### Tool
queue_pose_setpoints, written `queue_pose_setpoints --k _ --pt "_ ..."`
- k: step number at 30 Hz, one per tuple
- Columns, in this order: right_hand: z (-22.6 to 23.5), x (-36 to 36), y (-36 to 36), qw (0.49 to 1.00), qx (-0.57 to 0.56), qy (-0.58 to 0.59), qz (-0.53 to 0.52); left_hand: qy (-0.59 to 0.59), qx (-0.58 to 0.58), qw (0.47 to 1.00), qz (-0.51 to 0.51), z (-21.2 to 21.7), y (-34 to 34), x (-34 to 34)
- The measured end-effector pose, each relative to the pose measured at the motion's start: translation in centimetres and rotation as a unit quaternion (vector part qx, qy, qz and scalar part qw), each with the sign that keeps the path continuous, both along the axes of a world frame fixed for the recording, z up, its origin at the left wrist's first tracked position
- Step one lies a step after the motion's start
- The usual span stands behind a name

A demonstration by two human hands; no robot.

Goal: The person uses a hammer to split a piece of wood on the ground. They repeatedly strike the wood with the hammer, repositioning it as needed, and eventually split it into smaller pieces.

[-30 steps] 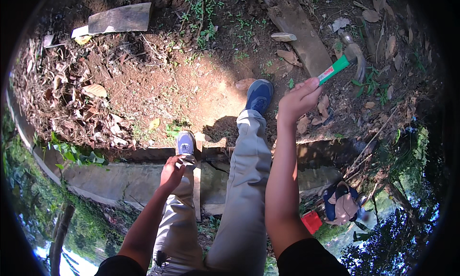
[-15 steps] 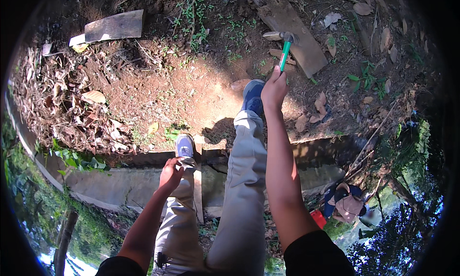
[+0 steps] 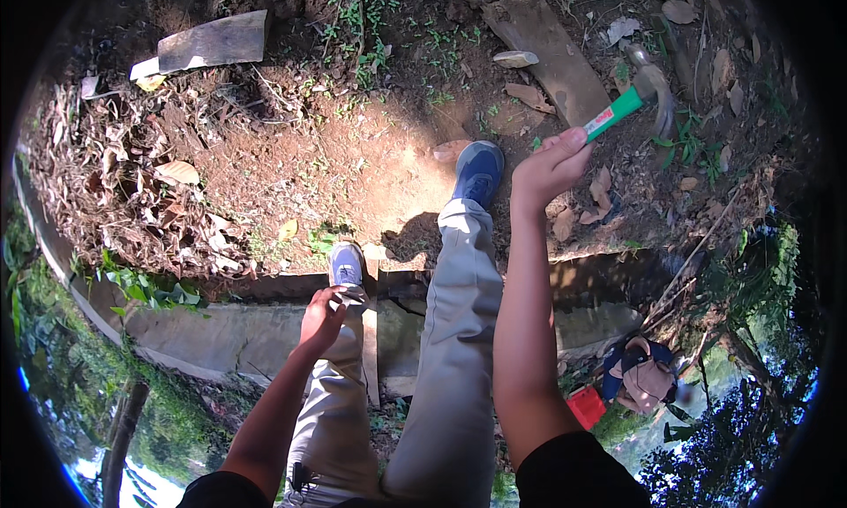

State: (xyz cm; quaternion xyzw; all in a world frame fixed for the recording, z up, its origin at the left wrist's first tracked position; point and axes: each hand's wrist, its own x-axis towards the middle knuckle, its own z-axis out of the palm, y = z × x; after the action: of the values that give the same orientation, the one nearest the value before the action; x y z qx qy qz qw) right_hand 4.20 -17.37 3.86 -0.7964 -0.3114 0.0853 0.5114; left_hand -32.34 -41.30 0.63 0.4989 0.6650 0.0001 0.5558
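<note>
My right hand (image 3: 554, 165) is closed round the lower end of a hammer (image 3: 616, 115) with a green handle. The handle slants up to the right. Its dark metal head (image 3: 655, 91) is raised over the leaf-strewn soil, right of a weathered plank (image 3: 556, 53) lying on the ground. In front of my left shin hangs my left hand (image 3: 323, 318), just below the blue-grey left shoe (image 3: 346, 263). Its fingers are curled, with thumb and forefinger drawn together. Anything pinched there is too small to make out.
A low concrete ledge (image 3: 212, 336) crosses under my legs, with a narrow upright board (image 3: 371, 349) between them. A short curved board (image 3: 216, 45) lies far left near dry leaves (image 3: 150, 173). At lower right a person (image 3: 642, 374) bends beside a red container (image 3: 586, 406).
My right hand has swung right and slightly down with the hammer, whose head moved from over the plank to the plank's right. My left hand has hardly moved.
</note>
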Motion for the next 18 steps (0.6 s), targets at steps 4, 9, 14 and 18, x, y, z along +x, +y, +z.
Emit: queue_pose_setpoints --k 4,9,14,18 --pt "-4.4 0.7 0.0 0.924 -0.369 -0.056 0.081 -0.006 0.004 1.0 -0.023 -0.4 0.3 0.2" --pt "0.1 -0.2 0.2 0.997 -0.056 -0.054 0.025 -0.002 0.011 1.0 -0.003 -0.3 -0.3 0.3" --pt "-4.6 1.1 -0.4 0.927 -0.366 -0.065 0.046 -0.014 0.031 0.999 -0.042 -1.0 -0.2 0.7" --pt "-1.0 1.0 -0.1 0.984 -0.165 -0.044 0.042 -0.002 0.026 0.999 -0.031 -0.3 0.2 1.1"
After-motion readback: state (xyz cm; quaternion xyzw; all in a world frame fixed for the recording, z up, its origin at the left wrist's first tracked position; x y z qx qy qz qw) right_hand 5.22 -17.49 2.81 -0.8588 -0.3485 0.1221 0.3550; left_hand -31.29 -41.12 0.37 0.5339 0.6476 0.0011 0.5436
